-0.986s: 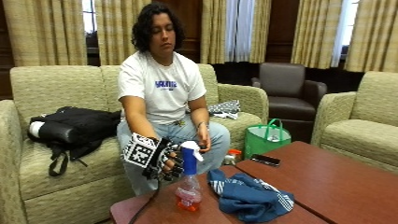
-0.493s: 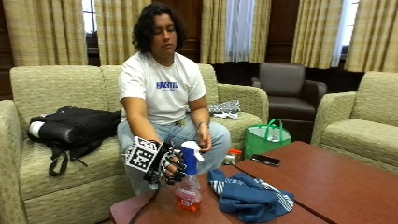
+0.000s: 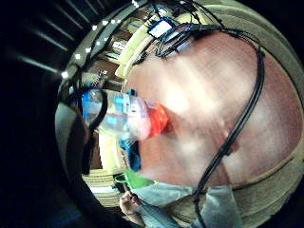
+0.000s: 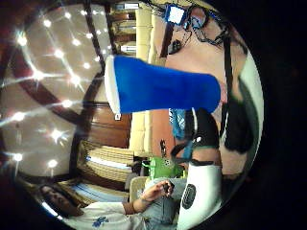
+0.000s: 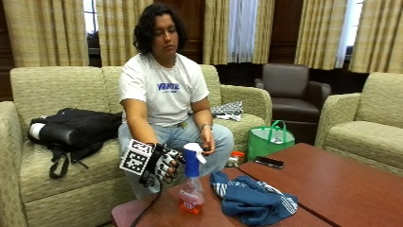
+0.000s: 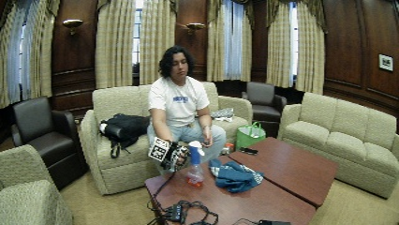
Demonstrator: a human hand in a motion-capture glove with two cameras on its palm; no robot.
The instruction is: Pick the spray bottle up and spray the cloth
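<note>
A person sits on a sofa (image 5: 56, 189) behind a reddish wooden table (image 5: 327, 184). On the cushion, well off to the outer side of the gloved fingers, lies a black bag (image 5: 72, 130).

The right hand (image 5: 162, 163) is held at the neck of the spray bottle (image 5: 191, 182), which stands upright on the table near its corner. Its fingers (image 5: 169, 168) are bent toward the bottle just below the blue and white spray head (image 5: 194, 155). From the outside views it is hard to tell whether they have closed round the neck or only lie against it. In the thumb-side palm view the blue head (image 4: 163, 90) fills much of the picture, so it sits right at the palm, with a gloved finger (image 4: 204, 132) curving beside it. The little-finger-side view shows the clear body and orange liquid at the base (image 3: 142, 118) on the table.

Beyond the fingertips, past the bottle and just beside it, the blue cloth (image 5: 252, 198) lies crumpled on the table. The person's bare hand (image 5: 206, 145) rests at the knee, above the bottle. Farther off lie a dark phone (image 5: 269, 162) on the table and a green bag (image 5: 269, 141) on the floor.
</note>
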